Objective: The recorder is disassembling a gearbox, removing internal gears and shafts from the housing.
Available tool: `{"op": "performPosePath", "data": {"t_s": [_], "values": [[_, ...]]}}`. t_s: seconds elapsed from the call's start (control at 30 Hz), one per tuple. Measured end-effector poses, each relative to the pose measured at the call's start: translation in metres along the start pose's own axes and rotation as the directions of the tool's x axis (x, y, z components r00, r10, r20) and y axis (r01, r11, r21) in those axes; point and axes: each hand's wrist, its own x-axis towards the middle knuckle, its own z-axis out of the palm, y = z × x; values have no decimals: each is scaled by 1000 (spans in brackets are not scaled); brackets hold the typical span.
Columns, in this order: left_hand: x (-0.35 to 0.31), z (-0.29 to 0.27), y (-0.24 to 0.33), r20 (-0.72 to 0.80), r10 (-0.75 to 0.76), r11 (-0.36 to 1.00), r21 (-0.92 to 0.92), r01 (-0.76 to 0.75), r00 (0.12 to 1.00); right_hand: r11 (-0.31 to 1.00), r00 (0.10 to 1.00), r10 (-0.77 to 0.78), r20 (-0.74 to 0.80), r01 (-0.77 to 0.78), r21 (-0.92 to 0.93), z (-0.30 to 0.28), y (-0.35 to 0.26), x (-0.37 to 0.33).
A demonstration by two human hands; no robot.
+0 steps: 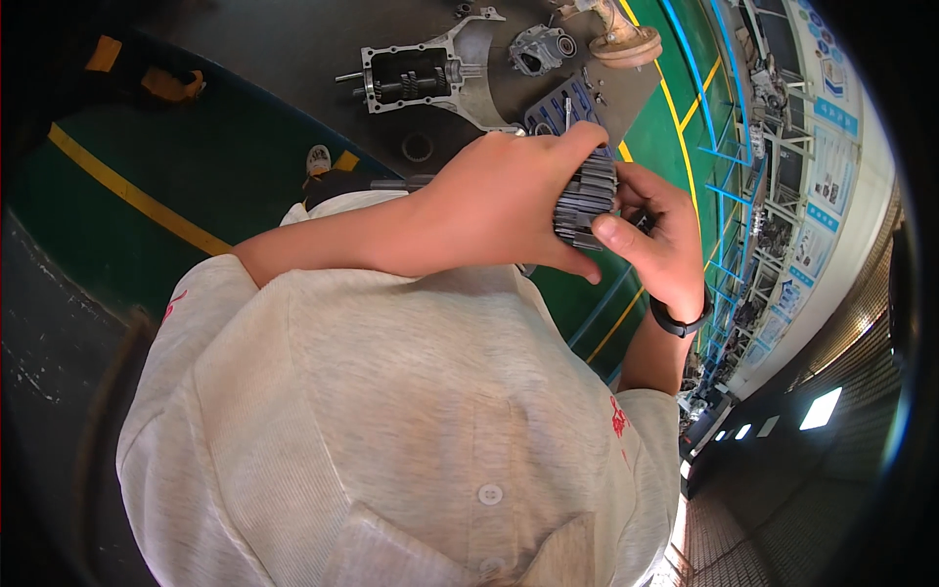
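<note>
A dark metal gear cluster [587, 201] with long straight teeth is held up in front of my chest, right of centre. My left hand [509, 191] wraps round it from the left, thumb and fingers spread across its side. From the right, my right hand [660, 240] grips its other end, with the thumb bent in against it; a black band circles that wrist. The palms and fingers hide much of the gear's far side. Past my left forearm a grey metal shaft end [396, 183] sticks out; whether it joins the gear cannot be made out.
Beyond my hands, a dark workbench [293, 39] bears an opened gearbox housing [411, 78] with gears inside, a smaller metal casing [541, 49], a blue perforated tray [558, 106] and a dark ring [417, 147]. A rusty flanged part [626, 47] stands at the far right. Another person's shoe [318, 159] shows at left.
</note>
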Motion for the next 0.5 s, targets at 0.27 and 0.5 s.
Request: {"op": "performPosePath", "data": {"t_s": [0.27,0.5], "values": [[11,-12,21,75,56,987,145,-67,996,976,996,-74,57,61,207,-20,2,-7],[10,-15,21,-9,135,989,64,-134,991,905,973,-173,-153,218,366,-18,3,-18]]}}
